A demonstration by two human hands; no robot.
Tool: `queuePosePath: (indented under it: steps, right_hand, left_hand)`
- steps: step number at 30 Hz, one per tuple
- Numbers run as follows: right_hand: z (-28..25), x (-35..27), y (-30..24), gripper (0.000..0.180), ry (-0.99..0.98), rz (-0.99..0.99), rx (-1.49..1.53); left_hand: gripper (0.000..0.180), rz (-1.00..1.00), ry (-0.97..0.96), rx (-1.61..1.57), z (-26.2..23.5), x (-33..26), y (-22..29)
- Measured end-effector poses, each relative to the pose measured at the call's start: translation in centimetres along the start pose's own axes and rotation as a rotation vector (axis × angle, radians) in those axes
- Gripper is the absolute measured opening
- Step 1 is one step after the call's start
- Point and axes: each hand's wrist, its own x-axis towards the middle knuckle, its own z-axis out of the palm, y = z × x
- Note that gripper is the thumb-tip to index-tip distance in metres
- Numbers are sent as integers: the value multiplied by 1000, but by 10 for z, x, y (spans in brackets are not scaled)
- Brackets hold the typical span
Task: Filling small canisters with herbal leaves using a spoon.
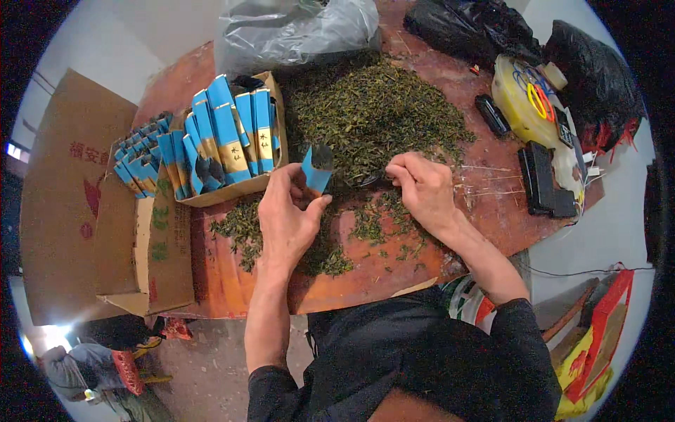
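Observation:
My left hand (287,214) is closed round a small blue and gold tea packet (318,176), held upright with its dark mouth at the top. To its right, my right hand (425,186) pinches the end of a small dark spoon (367,181), whose bowl sits low at the near edge of the tea heap. Dried dark-green tea leaves (373,105) form this large heap on the reddish wooden table (478,232). Left of my left hand, a cardboard box (232,190) holds many upright packets of the same blue and gold kind.
A tall open carton (144,281) with more blue packets stands at the left. Behind the heap sits a clear plastic bag (299,32); black bags (471,28) lie at the back right. Black devices (540,179) and a yellowish tub lid (517,88) occupy the right edge. Loose leaves are scattered in front.

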Motion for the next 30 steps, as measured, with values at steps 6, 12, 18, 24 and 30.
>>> queuePosePath:
  steps: [6,12,18,24,30]
  right_hand:
    - [-3,3,2,2,70,-61,5]
    - [-10,8,0,1,90,-94,-9]
    - [-15,12,1,1,110,-77,8]
    - [-27,22,0,2,139,-150,-55]
    - [-43,34,-12,1,127,-120,-38]
  left_hand:
    - [60,-40,-32,-27,1,0,2]
    - [60,33,4,-65,6,-1,-6]
    - [60,22,-18,-32,3,-1,-1]
    - [60,-5,-27,-93,5,-1,-2]
    - [60,46,-9,-21,5,-1,-2]
